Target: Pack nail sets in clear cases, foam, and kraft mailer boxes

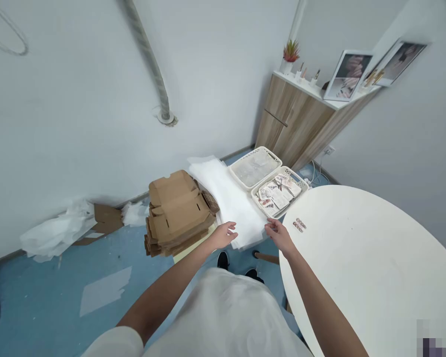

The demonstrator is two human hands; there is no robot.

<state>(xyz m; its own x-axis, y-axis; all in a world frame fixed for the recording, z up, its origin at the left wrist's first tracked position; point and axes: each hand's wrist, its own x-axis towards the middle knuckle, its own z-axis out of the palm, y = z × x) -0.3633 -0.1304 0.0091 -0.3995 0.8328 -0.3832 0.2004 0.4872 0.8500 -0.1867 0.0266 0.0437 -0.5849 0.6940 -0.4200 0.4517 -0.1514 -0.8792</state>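
Head view: you have both hands out over the near end of the white sheets (233, 201), one at each side. Reaching for that end looks like the step in hand, though whether either hand touches a sheet cannot be told from here.

Your left hand (225, 235) is part open, its fingers loosely curved with gaps between them, and nothing shows in its hold. It is at the left edge of the sheets, just beside the stacked brown cardboard boxes (180, 208), which lie flat. Your right hand (280, 236) is also part open and seems to hold nothing; its fingertips point inward at the right edge of the sheets, close to the near corner of the basket of printed cards (301, 187).

Judging by this pose, taking a sheet would call for the fingertips to close on a single layer at each edge, since the thin sheets overlap and could come up together.

The sheets run away from you between the boxes and the two baskets, the farther being the basket of clear packets (280, 161). At your right, small decorated pieces (299, 225) sit on the white desk (364, 267).
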